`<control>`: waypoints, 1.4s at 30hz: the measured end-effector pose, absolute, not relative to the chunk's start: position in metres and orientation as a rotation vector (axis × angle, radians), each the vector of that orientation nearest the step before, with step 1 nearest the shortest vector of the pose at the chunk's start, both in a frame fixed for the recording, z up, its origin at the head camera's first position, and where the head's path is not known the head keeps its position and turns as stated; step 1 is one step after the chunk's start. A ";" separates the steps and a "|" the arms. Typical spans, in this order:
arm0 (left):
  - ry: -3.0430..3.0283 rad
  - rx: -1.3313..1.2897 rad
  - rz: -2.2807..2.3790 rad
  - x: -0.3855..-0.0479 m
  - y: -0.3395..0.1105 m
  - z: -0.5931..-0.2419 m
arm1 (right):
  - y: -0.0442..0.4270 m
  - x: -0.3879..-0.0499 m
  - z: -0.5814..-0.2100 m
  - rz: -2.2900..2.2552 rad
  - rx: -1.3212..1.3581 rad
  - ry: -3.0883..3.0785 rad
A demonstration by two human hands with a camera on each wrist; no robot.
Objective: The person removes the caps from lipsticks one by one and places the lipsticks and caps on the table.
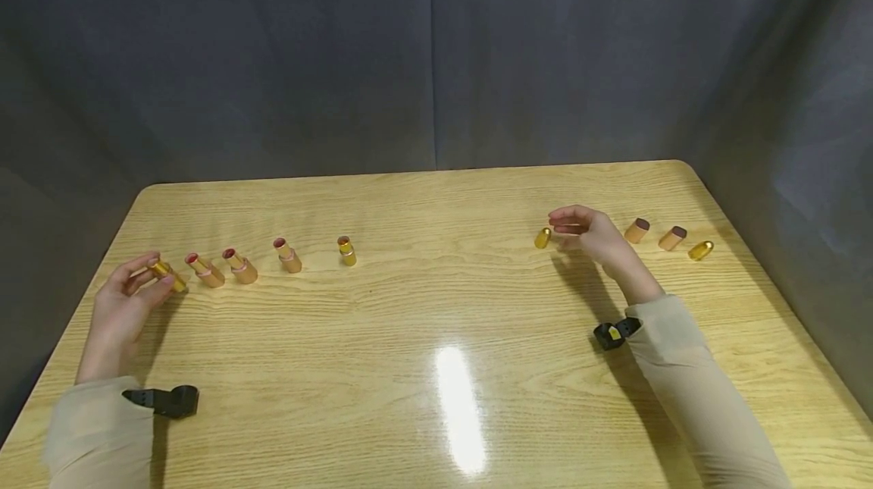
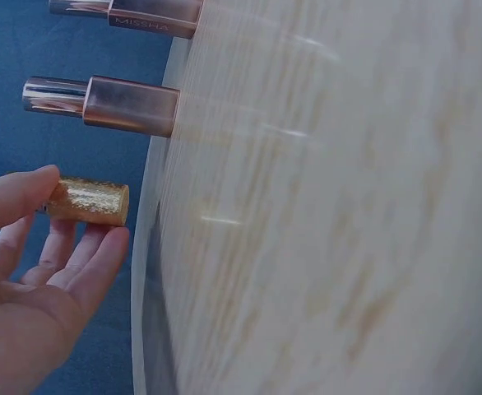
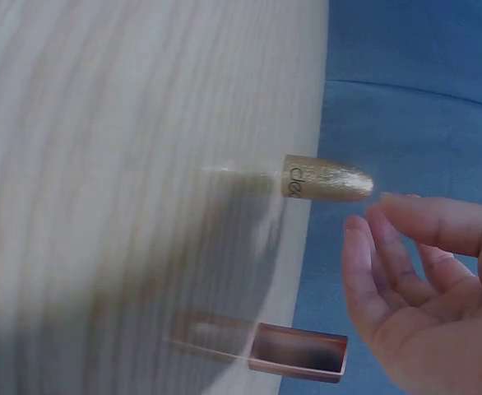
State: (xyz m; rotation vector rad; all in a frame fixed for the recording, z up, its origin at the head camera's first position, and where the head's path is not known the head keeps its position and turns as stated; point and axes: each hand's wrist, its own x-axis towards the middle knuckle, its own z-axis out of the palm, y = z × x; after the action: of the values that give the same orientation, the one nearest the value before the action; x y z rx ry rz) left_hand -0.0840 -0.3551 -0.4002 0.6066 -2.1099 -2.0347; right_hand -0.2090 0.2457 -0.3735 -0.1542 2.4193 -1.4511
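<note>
At the left of the table, my left hand (image 1: 121,312) pinches a gold lipstick (image 1: 169,275) between thumb and fingers. In the left wrist view its glittery gold base (image 2: 89,202) appears held above the tabletop. Just right of it stand three uncapped rose-gold lipsticks (image 1: 243,271), then another uncapped gold lipstick (image 1: 348,251). Over on the right, my right hand (image 1: 592,236) has loosely bent fingers with nothing between them. Beside its fingertips an upright gold bullet-shaped cap (image 1: 542,238) stands on the table; the right wrist view shows the gold cap (image 3: 327,178) close to the fingertips, with partial lettering.
Two rose-gold caps (image 1: 637,230) with dark tops and a second gold cap (image 1: 701,250) stand farther right on the wooden table (image 1: 382,330). Dark curtains (image 1: 307,57) hang behind and at both sides. Each wrist wears a small black camera (image 1: 179,401).
</note>
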 end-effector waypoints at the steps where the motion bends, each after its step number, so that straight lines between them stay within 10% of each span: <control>1: -2.129 0.603 -2.026 -0.084 -0.356 -0.400 | 0.246 -0.208 -0.372 -1.451 -0.159 2.423; 42: -2.160 0.461 -2.214 -0.084 -0.367 -0.415 | 0.246 -0.194 -0.345 -1.614 -0.203 2.430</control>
State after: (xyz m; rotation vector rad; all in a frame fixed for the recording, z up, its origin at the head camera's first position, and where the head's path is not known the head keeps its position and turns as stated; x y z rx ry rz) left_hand -0.0842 -0.3669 -0.4150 0.4611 -2.1600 -2.2135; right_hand -0.1945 0.2457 -0.3451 -0.2031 2.4299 -1.6141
